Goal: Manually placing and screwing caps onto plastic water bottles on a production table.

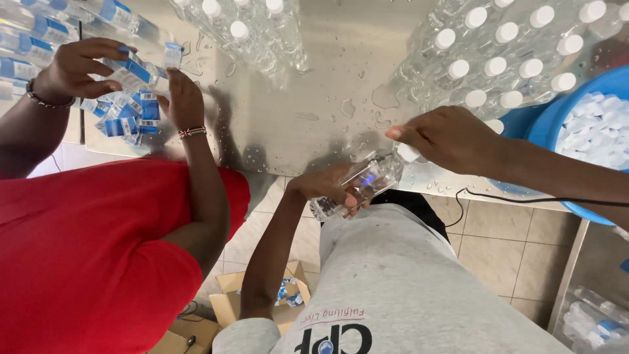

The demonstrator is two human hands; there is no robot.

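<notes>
A: Where is the bottle (357,185) sitting?

B: Tilted over the table (314,98) edge, the left hand (321,187) wrapping its body while the right hand (445,134) is pinching the white cap (407,153).

A: Any advice?

B: Keeping the body steady and the cap square is helping it seat; water drops are making things slippery.

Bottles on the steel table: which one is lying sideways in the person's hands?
The clear bottle at the table's near edge, cradled by the left hand, right hand at its white cap. The other bottles stand upright in clusters.
</notes>
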